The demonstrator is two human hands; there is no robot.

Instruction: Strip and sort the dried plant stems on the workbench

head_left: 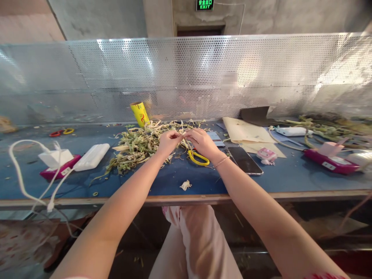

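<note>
My left hand point(170, 140) and my right hand point(201, 140) meet fingertip to fingertip over the blue table, at the right side of a heap of dried leaves and stems point(132, 147). Both hands are closed in a pinch. Whatever lies between the fingers is too small and too covered to name; pale thin strips show just behind them. Below my right hand, the yellow handle of a pair of scissors point(199, 159) lies on the table, its blades hidden. A pale dry scrap point(186, 185) rests closer to the front edge.
A yellow tube point(139, 114) stands behind the heap. Right of my hands lie a phone point(244, 160), a pink case point(266, 154) and brown paper point(247, 131). Power strips point(331, 162) sit at both sides, with a white power bank point(92, 157) and cables at left. A perforated metal screen point(186, 73) closes the back.
</note>
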